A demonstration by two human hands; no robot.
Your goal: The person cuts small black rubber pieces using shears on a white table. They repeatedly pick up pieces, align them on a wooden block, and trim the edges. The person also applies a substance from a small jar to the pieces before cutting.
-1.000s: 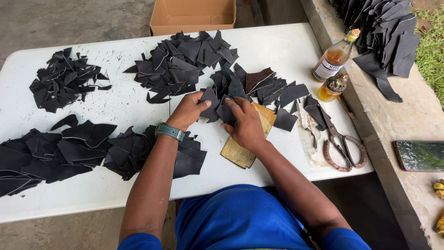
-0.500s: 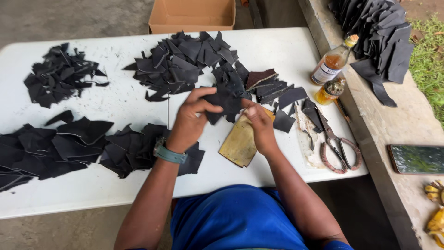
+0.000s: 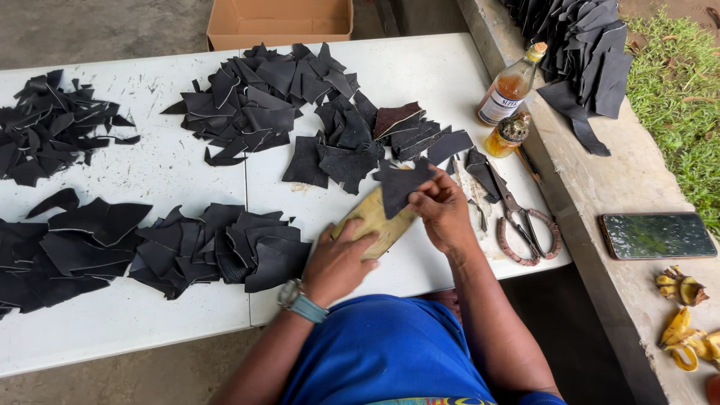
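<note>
Far-left pile: loose black leather scraps (image 3: 52,135) lie on the white table (image 3: 180,330), well apart from both hands.
Near-left pile: larger black leather pieces (image 3: 150,247) lie overlapped along the table's front half, their right end just beside the left hand.
Rear pile: more black offcuts (image 3: 262,97) lie in front of a cardboard box (image 3: 279,21) at the table's far edge.
Left hand (image 3: 339,259): palm down, fingers spread, pressing flat on the near end of the tan board; a watch (image 3: 300,301) sits on the wrist. It grips nothing.
Tan board (image 3: 371,221): lies flat on the table between the two hands, angled toward the right hand.
Right hand (image 3: 444,210): fingers closed in a pinch on the black leather piece (image 3: 401,187), which is held over the board's far end, touching or just above it; contact cannot be told.
Right-side items: scissors (image 3: 525,225) lie just beside the right hand; two bottles (image 3: 510,97) stand near the table's right edge; a phone (image 3: 656,235) and banana peels (image 3: 686,315) rest on the concrete ledge.
Risk 1: the board may slide if the left palm eases off, so the piece would sit crooked.
Risk 2: the right forearm works near the scissors and bottles; a wide sweep may knock them off the edge.
Change from earlier frame: both hands were among the centre scraps beyond the board; the left hand now lies on the board and the right holds a single piece clear of the pile.
</note>
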